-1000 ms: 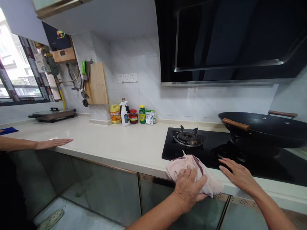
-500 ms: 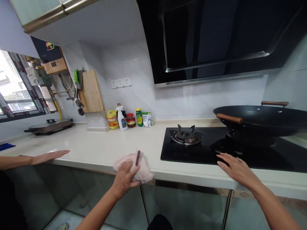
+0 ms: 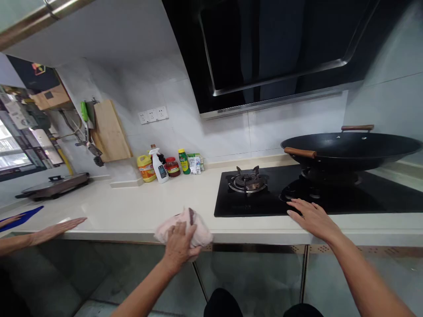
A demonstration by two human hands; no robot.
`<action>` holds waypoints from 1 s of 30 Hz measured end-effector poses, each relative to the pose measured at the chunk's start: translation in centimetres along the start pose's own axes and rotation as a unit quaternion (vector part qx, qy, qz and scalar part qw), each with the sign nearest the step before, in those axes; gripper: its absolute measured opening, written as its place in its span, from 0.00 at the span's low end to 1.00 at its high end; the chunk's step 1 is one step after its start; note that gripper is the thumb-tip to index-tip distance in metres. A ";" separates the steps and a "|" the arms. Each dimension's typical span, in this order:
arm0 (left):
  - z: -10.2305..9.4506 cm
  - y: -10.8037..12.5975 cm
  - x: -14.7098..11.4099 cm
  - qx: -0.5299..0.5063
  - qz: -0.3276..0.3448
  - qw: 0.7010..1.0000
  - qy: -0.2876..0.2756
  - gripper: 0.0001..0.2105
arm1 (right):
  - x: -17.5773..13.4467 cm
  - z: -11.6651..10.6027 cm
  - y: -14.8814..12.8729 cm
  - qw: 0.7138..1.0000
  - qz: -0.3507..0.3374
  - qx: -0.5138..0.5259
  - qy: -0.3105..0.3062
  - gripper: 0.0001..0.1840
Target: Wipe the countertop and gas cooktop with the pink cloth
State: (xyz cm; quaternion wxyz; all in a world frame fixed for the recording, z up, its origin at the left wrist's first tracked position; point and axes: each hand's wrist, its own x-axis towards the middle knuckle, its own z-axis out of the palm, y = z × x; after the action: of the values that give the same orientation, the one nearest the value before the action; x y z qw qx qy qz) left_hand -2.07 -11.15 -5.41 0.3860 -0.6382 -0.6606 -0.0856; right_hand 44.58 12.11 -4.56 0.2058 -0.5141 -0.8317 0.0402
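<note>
your left hand (image 3: 180, 243) held a bunched pink cloth (image 3: 201, 232) at the counter (image 3: 132, 211)'s front edge, seemingly mid-wipe, while your empty right hand (image 3: 312, 219) lay spread by the hob (image 3: 264, 207), and the next stroke likely called for even pressure.

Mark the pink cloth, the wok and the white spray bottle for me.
Pink cloth (image 3: 202, 231): head view, its right side.
Wok (image 3: 358, 147): head view, inner surface.
White spray bottle (image 3: 161, 171): head view, body.
</note>
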 end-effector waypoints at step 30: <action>0.1 1.7 0.5 -0.061 0.091 0.982 0.156 0.24 | -0.1 -0.5 -0.6 1.000 -0.008 0.010 0.010 0.32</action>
State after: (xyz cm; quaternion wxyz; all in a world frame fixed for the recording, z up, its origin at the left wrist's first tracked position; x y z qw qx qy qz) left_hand -0.49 -10.39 -5.77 0.4507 -0.6971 -0.5247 -0.1886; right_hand 44.33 11.64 -3.99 0.2194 -0.5055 -0.8334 0.0414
